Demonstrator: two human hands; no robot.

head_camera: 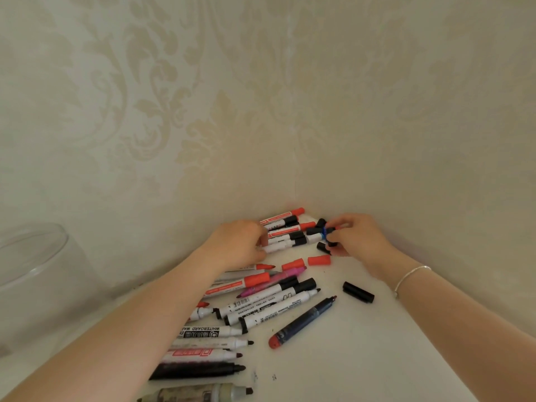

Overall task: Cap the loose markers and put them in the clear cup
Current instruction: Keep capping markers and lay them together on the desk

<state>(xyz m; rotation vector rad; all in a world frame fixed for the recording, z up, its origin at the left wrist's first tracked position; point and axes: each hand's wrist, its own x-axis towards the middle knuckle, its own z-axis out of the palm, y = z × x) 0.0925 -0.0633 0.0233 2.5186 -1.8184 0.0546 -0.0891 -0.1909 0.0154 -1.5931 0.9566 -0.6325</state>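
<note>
Several capped markers (285, 229) lie in a row in the far corner of the white table (362, 358). My left hand (240, 245) grips the near ends of that row. My right hand (355, 235) pinches small black and blue caps (324, 234) beside the row. Loose red caps (319, 260) and a black cap (358, 292) lie near my right wrist. A heap of uncapped markers (269, 303) spreads under my left forearm, with a dark blue marker (303, 322) to its right. The clear cup (34, 280) stands at the left edge.
Patterned cream walls (261, 111) meet in a corner right behind the capped markers. A silver bracelet (410, 275) circles my right wrist. More uncapped markers (200, 369) reach down to the frame's bottom edge.
</note>
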